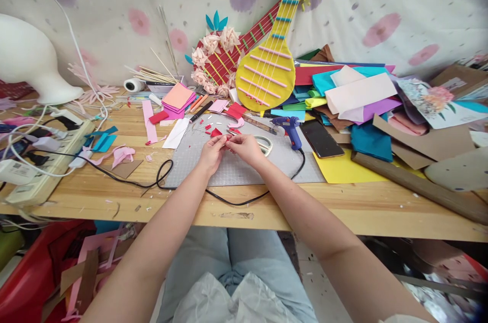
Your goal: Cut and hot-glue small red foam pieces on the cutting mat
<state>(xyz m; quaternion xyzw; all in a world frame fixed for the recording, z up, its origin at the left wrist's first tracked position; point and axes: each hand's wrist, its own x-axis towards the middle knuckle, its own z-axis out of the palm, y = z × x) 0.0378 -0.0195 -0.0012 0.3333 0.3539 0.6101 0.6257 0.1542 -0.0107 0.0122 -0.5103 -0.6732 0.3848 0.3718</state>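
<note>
My left hand (pixel 212 154) and my right hand (pixel 244 148) meet over the grey cutting mat (pixel 305 174), fingertips pinched together. Whatever sits between them is small and mostly covered; a hint of red shows there, but I cannot make out its kind. Just beyond my fingers lie small red scraps (pixel 216 132). Scissors with pale handles (pixel 266 146) rest on the mat beside my right hand, partly hidden by it. A blue glue gun (pixel 290 129) stands further right, its black cord looping along the table's front.
Behind the mat lean a yellow paper lute (pixel 266 76) and a red one (pixel 221 61) with pale flowers. A black phone (pixel 322 138) and piled coloured sheets (pixel 362 92) lie right. Left are stacked paper squares (pixel 178 98) and a power strip (pixel 49 165) with tangled cords.
</note>
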